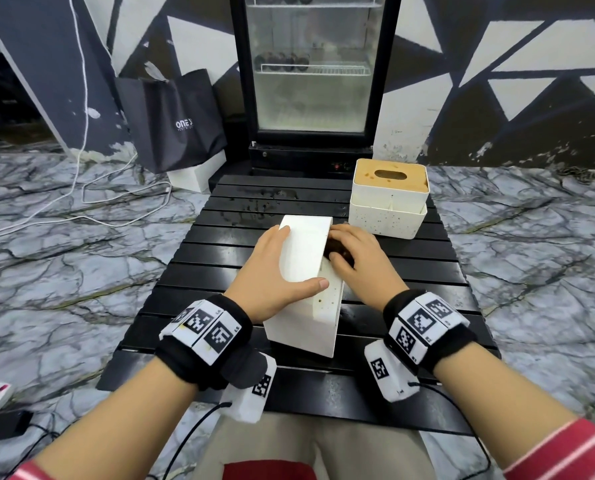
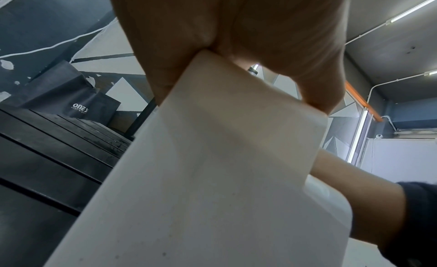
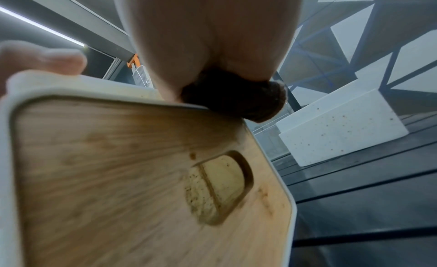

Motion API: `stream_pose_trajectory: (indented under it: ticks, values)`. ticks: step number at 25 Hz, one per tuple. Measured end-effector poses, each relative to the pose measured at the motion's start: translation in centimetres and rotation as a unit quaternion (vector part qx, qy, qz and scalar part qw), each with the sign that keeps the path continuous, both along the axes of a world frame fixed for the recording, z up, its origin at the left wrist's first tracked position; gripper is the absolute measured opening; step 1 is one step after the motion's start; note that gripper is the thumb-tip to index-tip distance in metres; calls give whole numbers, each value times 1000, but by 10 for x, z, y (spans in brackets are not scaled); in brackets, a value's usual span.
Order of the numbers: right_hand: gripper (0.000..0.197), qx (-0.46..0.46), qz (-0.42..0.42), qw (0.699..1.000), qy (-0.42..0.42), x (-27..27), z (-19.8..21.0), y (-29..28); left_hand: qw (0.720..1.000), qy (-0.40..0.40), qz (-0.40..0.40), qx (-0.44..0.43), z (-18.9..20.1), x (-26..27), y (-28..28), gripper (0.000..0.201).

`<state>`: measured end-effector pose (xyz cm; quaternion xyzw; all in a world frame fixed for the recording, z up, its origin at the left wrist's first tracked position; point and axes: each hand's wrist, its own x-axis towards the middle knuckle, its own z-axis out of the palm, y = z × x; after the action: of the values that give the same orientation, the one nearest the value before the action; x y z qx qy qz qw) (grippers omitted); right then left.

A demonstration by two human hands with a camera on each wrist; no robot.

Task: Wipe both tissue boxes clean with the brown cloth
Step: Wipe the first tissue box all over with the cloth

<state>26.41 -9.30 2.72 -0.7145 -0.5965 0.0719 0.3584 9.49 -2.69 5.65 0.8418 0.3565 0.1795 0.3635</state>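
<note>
A white tissue box [image 1: 310,237] lies tipped on its side in the middle of the black slatted table [image 1: 410,271]. My left hand [image 1: 278,268] grips it, thumb over the near edge and fingers over the far one. My right hand [image 1: 355,251] holds the bunched brown cloth [image 1: 336,250] against the box's right face. The right wrist view shows that face as a stained wooden lid [image 3: 118,177] with the brown cloth [image 3: 236,99] at its upper rim. The second tissue box [image 1: 389,202] stands upright at the back right, speckled with brown spots.
Wet patches [image 1: 265,202] mark the table's far slats. A glass-door fridge [image 1: 310,64] stands behind the table, with a black bag [image 1: 175,123] to its left. White cables [image 1: 81,202] run across the marble floor on the left.
</note>
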Motion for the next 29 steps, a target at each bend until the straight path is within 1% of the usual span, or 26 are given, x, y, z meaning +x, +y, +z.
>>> stream_pose_trajectory:
  ticks: [2,6,8,9,10,13,14,15,16,17,18,19,20,21,22,24,26,28,29]
  values:
    - [38,9,-6,1000,1,-6,-1,-2,1000,-6,-3,1,0,-1,-1,99]
    - [37,7,28,999,-15,-4,0,-17,1000,-4,-7,3,1,0,-1,98]
    - [34,4,13,1000,-16,2,4,-16,1000,2,-5,0,2,0,-1,98]
    - [32,12,-5,1000,-2,4,6,-15,1000,3,-3,-2,2,0,-1,99]
    - [30,24,-28,999,31,7,8,-15,1000,5,-3,-4,2,0,-2,99]
    - [28,54,-79,980,173,11,16,-17,1000,11,-5,-6,3,-1,-2,99]
    - [28,67,-80,975,196,10,20,-18,1000,13,-5,-4,3,-2,-2,99]
    - [28,84,-72,977,182,5,23,-18,1000,14,-5,1,3,-1,-2,99]
    - [28,103,-54,985,129,0,26,-17,1000,13,-4,4,3,-1,-1,99]
    - [28,117,-30,992,45,-6,27,-17,1000,11,-5,6,4,-1,-2,98]
    - [29,125,-6,991,-46,-11,25,-15,1000,8,-8,6,4,0,-2,97]
    - [31,128,11,985,-119,-12,22,-14,1000,8,-9,7,4,0,-3,97]
    - [32,124,14,979,-161,-10,19,-11,1000,8,-10,8,4,0,-3,97]
    - [31,112,5,978,-174,-7,20,-8,1000,8,-8,8,4,0,-3,97]
    - [30,93,-9,981,-170,-5,22,-6,1000,7,-6,7,4,0,-3,97]
    - [30,56,-26,989,-134,0,25,-3,1000,9,-3,2,3,0,-2,99]
    - [31,43,-51,996,-61,6,26,-5,1000,9,-4,-1,2,0,-2,99]
    - [31,40,-82,996,24,9,25,-11,1000,8,-7,0,1,0,-1,99]
    - [31,38,-89,994,48,8,24,-14,1000,7,-8,1,1,0,-1,100]
